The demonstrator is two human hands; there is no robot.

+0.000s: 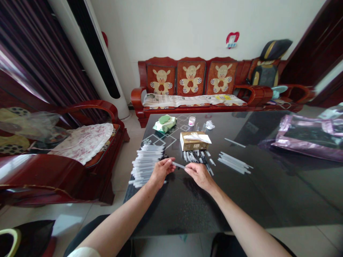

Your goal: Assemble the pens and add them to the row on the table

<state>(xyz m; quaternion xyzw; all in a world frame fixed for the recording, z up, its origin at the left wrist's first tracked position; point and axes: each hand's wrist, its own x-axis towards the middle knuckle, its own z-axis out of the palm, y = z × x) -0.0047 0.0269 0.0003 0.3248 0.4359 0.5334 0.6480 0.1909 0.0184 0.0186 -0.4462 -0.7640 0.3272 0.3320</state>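
Between both hands, over the dark table, a slim translucent pen barrel [178,165] is held nearly level. My left hand [162,170] pinches one end of it, and my right hand [199,174] grips the other end with closed fingers. Beside my left hand lies a big stack of frosted pen barrels [146,164]. Small clear and black pen parts [197,157] are spread just beyond my hands. To the right rests a smaller group of pen barrels [234,163], with one single barrel [235,142] farther back.
A tissue box [195,141] stands behind the small parts. Farther back are a green wipes pack [165,123], a small cup [192,121] and crumpled tissue [209,125]. A purple plastic bag [308,139] covers the table's right side. A wooden sofa [187,109] stands beyond.
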